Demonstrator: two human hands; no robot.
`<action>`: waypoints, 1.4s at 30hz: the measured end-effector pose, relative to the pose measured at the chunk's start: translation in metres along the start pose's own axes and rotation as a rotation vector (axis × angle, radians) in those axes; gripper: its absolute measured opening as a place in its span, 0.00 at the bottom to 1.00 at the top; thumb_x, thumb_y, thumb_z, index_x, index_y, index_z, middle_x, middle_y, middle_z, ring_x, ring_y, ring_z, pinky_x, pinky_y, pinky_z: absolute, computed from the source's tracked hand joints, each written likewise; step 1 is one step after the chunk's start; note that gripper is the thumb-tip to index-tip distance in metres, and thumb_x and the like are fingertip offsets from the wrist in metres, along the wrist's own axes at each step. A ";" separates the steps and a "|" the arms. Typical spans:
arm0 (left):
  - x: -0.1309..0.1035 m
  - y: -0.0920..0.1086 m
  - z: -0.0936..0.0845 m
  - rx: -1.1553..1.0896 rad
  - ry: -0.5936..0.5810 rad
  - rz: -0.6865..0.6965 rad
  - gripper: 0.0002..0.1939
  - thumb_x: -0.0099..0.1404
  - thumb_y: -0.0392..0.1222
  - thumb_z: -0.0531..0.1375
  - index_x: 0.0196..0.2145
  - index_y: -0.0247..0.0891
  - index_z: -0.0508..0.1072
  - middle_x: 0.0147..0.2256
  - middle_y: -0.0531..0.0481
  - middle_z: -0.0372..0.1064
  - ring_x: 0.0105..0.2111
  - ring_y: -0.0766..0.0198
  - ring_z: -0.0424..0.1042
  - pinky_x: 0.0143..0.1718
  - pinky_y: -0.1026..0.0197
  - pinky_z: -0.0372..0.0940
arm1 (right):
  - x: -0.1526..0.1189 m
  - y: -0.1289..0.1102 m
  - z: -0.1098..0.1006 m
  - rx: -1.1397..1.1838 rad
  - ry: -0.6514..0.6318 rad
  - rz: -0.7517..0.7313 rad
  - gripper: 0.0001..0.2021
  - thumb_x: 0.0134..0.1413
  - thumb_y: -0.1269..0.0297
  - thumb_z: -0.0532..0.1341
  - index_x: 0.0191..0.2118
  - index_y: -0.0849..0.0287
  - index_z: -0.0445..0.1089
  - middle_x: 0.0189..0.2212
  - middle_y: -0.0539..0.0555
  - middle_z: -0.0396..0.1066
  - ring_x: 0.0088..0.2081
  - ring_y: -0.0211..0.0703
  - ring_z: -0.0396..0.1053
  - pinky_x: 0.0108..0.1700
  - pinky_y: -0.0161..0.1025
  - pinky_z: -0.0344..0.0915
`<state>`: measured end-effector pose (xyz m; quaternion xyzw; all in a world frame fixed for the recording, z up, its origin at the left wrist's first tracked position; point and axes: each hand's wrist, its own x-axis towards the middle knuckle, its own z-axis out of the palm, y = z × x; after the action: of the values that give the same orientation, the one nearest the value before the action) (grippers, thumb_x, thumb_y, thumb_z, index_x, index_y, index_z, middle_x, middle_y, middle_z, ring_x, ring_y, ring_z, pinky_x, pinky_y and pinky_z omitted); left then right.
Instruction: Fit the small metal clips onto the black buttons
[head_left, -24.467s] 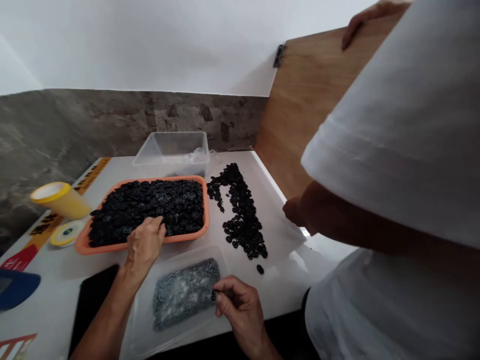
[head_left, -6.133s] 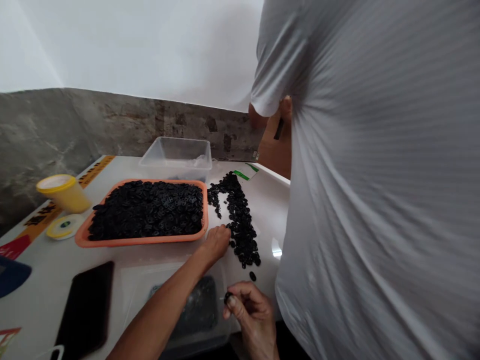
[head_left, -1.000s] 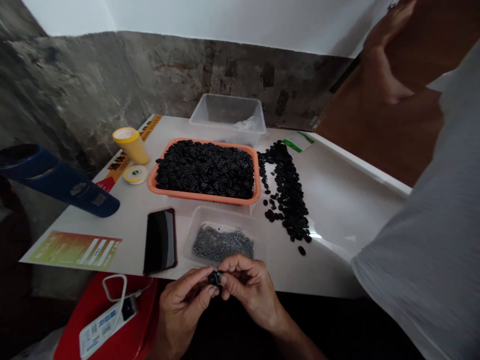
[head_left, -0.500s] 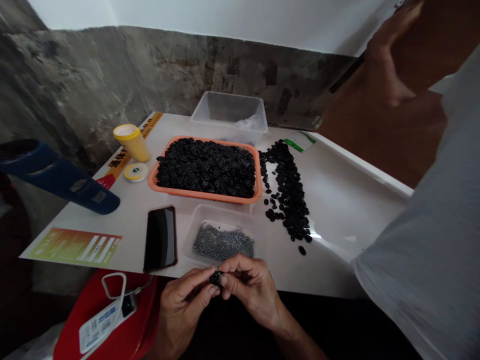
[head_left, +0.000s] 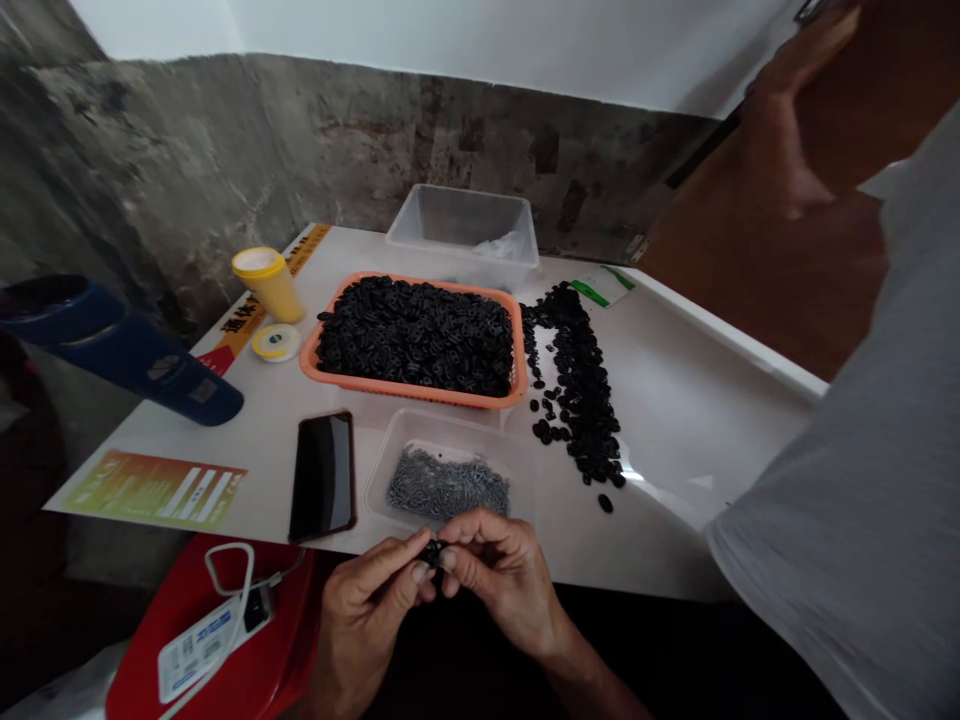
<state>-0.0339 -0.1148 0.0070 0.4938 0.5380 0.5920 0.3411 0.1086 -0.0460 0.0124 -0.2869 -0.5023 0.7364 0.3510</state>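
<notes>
My left hand (head_left: 375, 600) and my right hand (head_left: 499, 580) meet at the near edge of the table, fingertips pinched from both sides on one small black plastic piece (head_left: 433, 552). Fingers cover much of it, so its exact shape is hard to see. Just beyond my hands is a clear plastic tub (head_left: 382, 455) with a heap of small metal screws or pins (head_left: 450, 485). Behind it, an orange basket (head_left: 412, 388) is heaped with flat oval black pieces (head_left: 420, 335). More black pieces (head_left: 585, 400) lie in a long pile to the right.
A dark phone (head_left: 322, 475), a leaflet (head_left: 150, 488), a blue tumbler (head_left: 142, 355) and a yellow canister (head_left: 271, 285) occupy the left side. A clear bin (head_left: 461, 225) stands at the back. Below left is a red stool (head_left: 285, 620) with a power bank. Another person's grey sleeve (head_left: 840, 480) fills the right.
Both hands stay almost in place, and the black piece between the fingertips looks slightly turned. The whole view has shifted a little.
</notes>
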 end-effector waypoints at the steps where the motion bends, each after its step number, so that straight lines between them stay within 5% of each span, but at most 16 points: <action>1: -0.001 0.000 0.000 -0.034 0.008 -0.071 0.21 0.58 0.28 0.60 0.45 0.51 0.76 0.23 0.59 0.74 0.21 0.74 0.72 0.25 0.75 0.68 | 0.000 0.000 0.000 -0.003 0.002 0.000 0.05 0.52 0.67 0.65 0.34 0.63 0.71 0.21 0.49 0.70 0.23 0.32 0.70 0.28 0.28 0.66; 5: -0.002 0.000 0.000 -0.181 0.005 -0.315 0.13 0.58 0.33 0.62 0.40 0.46 0.78 0.22 0.56 0.76 0.20 0.71 0.73 0.24 0.72 0.69 | -0.001 -0.002 0.000 -0.063 -0.004 -0.028 0.04 0.53 0.69 0.65 0.34 0.63 0.72 0.21 0.48 0.69 0.23 0.31 0.69 0.27 0.28 0.66; 9: -0.002 -0.003 -0.003 -0.227 -0.042 -0.419 0.08 0.59 0.38 0.62 0.36 0.41 0.80 0.22 0.53 0.76 0.21 0.68 0.73 0.24 0.70 0.69 | -0.002 -0.004 0.001 -0.150 -0.004 -0.059 0.03 0.53 0.70 0.65 0.34 0.63 0.72 0.23 0.49 0.71 0.23 0.30 0.68 0.27 0.26 0.65; 20: -0.005 -0.003 0.003 -0.256 -0.079 -0.473 0.08 0.61 0.41 0.60 0.33 0.36 0.79 0.21 0.50 0.75 0.20 0.68 0.71 0.23 0.67 0.67 | -0.002 -0.003 -0.002 -0.217 -0.038 -0.087 0.02 0.53 0.70 0.64 0.32 0.63 0.74 0.22 0.51 0.73 0.22 0.33 0.68 0.26 0.29 0.67; 33: 0.001 0.001 0.008 -0.555 -0.003 -0.670 0.09 0.54 0.43 0.66 0.30 0.35 0.79 0.19 0.51 0.72 0.16 0.72 0.67 0.19 0.70 0.60 | -0.003 -0.008 -0.015 -0.037 -0.166 0.014 0.12 0.58 0.67 0.61 0.47 0.62 0.70 0.28 0.52 0.74 0.27 0.33 0.72 0.33 0.32 0.68; 42: -0.009 -0.001 0.005 -0.539 -0.095 -0.664 0.09 0.56 0.44 0.65 0.30 0.35 0.79 0.20 0.50 0.73 0.16 0.71 0.68 0.18 0.70 0.59 | -0.001 0.001 -0.014 0.244 -0.208 0.237 0.24 0.41 0.60 0.72 0.46 0.60 0.70 0.26 0.50 0.72 0.23 0.31 0.70 0.24 0.26 0.64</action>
<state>-0.0271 -0.1219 0.0042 0.2139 0.4775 0.5462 0.6541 0.1197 -0.0399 0.0073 -0.2216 -0.4055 0.8536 0.2404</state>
